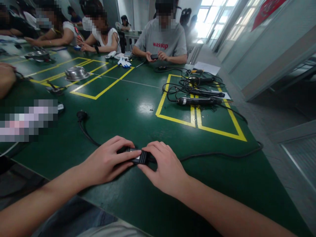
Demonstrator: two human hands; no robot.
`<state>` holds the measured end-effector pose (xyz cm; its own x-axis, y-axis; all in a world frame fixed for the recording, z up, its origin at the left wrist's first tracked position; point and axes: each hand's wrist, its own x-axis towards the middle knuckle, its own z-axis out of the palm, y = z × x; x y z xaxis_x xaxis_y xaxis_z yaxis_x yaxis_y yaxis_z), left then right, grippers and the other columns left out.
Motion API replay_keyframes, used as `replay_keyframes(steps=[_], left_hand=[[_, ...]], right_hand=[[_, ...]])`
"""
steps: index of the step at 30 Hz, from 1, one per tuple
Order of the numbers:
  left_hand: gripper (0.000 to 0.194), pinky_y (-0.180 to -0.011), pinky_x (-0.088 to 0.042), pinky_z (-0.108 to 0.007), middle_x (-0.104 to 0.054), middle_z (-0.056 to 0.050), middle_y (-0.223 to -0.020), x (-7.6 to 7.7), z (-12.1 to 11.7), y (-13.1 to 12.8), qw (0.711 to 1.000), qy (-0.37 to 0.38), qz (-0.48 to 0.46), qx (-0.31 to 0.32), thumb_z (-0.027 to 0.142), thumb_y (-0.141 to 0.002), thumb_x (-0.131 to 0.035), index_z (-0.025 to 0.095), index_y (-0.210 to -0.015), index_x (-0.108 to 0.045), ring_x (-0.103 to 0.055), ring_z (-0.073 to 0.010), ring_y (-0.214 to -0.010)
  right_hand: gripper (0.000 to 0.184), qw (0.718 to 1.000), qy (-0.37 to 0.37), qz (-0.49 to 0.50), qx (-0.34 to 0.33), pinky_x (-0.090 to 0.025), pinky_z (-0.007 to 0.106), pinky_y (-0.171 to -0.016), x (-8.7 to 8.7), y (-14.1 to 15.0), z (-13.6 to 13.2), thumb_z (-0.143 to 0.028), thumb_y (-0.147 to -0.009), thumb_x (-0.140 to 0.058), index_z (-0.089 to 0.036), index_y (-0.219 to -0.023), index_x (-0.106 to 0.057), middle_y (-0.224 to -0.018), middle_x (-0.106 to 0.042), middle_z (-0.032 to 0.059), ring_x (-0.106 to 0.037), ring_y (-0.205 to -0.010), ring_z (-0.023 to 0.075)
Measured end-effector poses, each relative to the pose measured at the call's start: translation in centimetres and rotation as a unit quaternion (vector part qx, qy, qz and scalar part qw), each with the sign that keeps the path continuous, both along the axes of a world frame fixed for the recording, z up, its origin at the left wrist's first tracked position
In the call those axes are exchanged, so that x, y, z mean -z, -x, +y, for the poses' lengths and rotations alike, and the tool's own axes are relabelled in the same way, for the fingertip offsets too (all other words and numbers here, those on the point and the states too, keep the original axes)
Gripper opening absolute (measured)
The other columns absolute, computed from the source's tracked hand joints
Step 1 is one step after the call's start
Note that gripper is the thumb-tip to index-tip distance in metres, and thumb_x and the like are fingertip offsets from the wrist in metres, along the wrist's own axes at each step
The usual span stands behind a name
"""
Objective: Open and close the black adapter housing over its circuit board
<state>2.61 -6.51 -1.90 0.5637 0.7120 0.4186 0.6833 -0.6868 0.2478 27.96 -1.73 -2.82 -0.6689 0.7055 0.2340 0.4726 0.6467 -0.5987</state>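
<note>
A small black in-line cord box (142, 157) with ribbed ends and a pale label lies low over the near part of the green table. My left hand (108, 160) closes around its left part, the index finger stretched along the top. At the right end, my right hand (166, 164) grips it between thumb and fingers. From the box's left side a black cord runs to a power plug (82, 116) resting on the table. Another black cord (217, 154) leads off to the right and over the table's edge. My fingers hide much of the box.
Several black electric screwdrivers (198, 101) with tangled cords lie at the right, across yellow tape marks. A metal bowl (76, 73) and white-blue gloves (124, 62) are farther back. Opposite, a person in a grey T-shirt (161, 41) handles a black object; other people sit left.
</note>
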Motion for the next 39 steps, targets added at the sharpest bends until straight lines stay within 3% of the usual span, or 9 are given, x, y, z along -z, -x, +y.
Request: replay_keyframes(steps=[5,8,10,15,18,20,23,28,39], left_hand=[[0.035,-0.093,-0.060,-0.038,-0.072,-0.012,-0.121,0.1,0.0,0.1,1.000,0.009,-0.001,0.007,0.022,-0.107,-0.062,0.025,-0.142,-0.069,-0.068,-0.0242,-0.107],[0.032,-0.095,-0.059,-0.038,-0.072,-0.012,-0.122,0.2,-0.1,0.4,0.999,-0.009,-0.031,-0.007,0.021,-0.107,-0.062,0.024,-0.139,-0.068,-0.068,-0.0238,-0.109],[0.027,-0.097,-0.059,-0.039,-0.073,-0.012,-0.123,0.4,-0.1,0.5,0.995,-0.023,-0.077,-0.055,0.023,-0.106,-0.064,0.023,-0.133,-0.065,-0.069,-0.0243,-0.110],[0.015,-0.100,-0.060,-0.046,-0.078,-0.011,-0.123,0.6,0.9,0.6,0.977,0.044,-0.111,-0.177,0.035,-0.105,-0.063,0.022,-0.110,-0.068,-0.072,-0.0285,-0.113],[0.022,-0.102,-0.059,-0.046,-0.079,-0.010,-0.124,0.3,1.1,0.4,0.977,0.091,-0.089,-0.174,0.036,-0.107,-0.056,0.022,-0.102,-0.073,-0.072,-0.0284,-0.116],[0.022,-0.103,-0.059,-0.044,-0.078,-0.010,-0.124,0.2,0.9,0.5,0.980,0.056,-0.089,-0.169,0.033,-0.107,-0.055,0.022,-0.100,-0.074,-0.071,-0.0275,-0.116],[0.014,-0.089,-0.059,-0.036,-0.075,-0.010,-0.107,0.1,0.0,0.8,0.989,0.008,-0.077,-0.122,0.025,-0.104,-0.058,0.020,-0.100,-0.070,-0.070,-0.0228,-0.098],[0.012,-0.070,-0.054,-0.026,-0.071,-0.004,-0.088,-0.1,-0.9,1.2,0.993,0.070,-0.038,-0.083,0.022,-0.105,-0.057,0.020,-0.100,-0.068,-0.067,-0.0172,-0.078],[0.014,-0.077,-0.057,-0.023,-0.075,-0.005,-0.098,0.2,-0.8,1.6,0.994,0.019,-0.089,-0.053,0.016,-0.106,-0.062,0.019,-0.112,-0.074,-0.072,-0.0154,-0.087]], right_hand=[[0.021,1.000,-0.003,-0.001,-0.004,-0.051,0.047,-0.090,0.0,0.0,0.0,-0.029,-0.095,-0.079,-0.021,-0.112,-0.071,-0.117,-0.074,0.0097,-0.066,-0.104,0.0299],[0.041,1.000,-0.001,0.008,0.008,-0.050,0.047,-0.089,0.1,0.0,-0.2,-0.027,-0.091,-0.077,-0.020,-0.130,-0.064,-0.118,-0.073,0.0108,-0.065,-0.103,0.0300],[0.052,0.999,0.003,0.021,0.025,-0.050,0.045,-0.086,0.1,0.0,-0.4,-0.028,-0.088,-0.076,-0.017,-0.135,-0.057,-0.116,-0.072,0.0113,-0.064,-0.099,0.0293],[0.014,1.000,-0.017,0.016,0.019,-0.046,0.041,-0.082,0.3,0.0,-0.3,-0.021,-0.093,-0.064,-0.021,-0.106,-0.060,-0.103,-0.069,0.0082,-0.061,-0.093,0.0265],[0.006,0.999,-0.035,0.005,0.007,-0.044,0.039,-0.079,0.4,0.0,-0.1,-0.016,-0.095,-0.061,-0.022,-0.095,-0.060,-0.095,-0.068,0.0065,-0.061,-0.090,0.0250],[0.007,0.999,-0.044,-0.009,0.003,-0.045,0.038,-0.078,0.4,0.0,-0.1,-0.015,-0.096,-0.062,-0.022,-0.095,-0.061,-0.093,-0.068,0.0059,-0.062,-0.087,0.0244],[0.007,0.998,-0.048,-0.040,0.003,-0.047,0.037,-0.074,0.3,-0.1,-0.3,-0.015,-0.097,-0.063,-0.022,-0.099,-0.063,-0.092,-0.070,0.0055,-0.065,-0.082,0.0235],[0.006,0.999,-0.028,-0.014,0.032,-0.051,0.034,-0.072,0.6,-0.3,-0.4,-0.018,-0.098,-0.067,-0.023,-0.099,-0.066,-0.093,-0.072,0.0038,-0.070,-0.082,0.0215],[0.009,0.997,-0.023,0.071,0.028,-0.052,0.034,-0.073,0.5,-0.6,-0.2,-0.018,-0.101,-0.059,-0.022,-0.097,-0.066,-0.095,-0.069,0.0049,-0.069,-0.083,0.0209]])
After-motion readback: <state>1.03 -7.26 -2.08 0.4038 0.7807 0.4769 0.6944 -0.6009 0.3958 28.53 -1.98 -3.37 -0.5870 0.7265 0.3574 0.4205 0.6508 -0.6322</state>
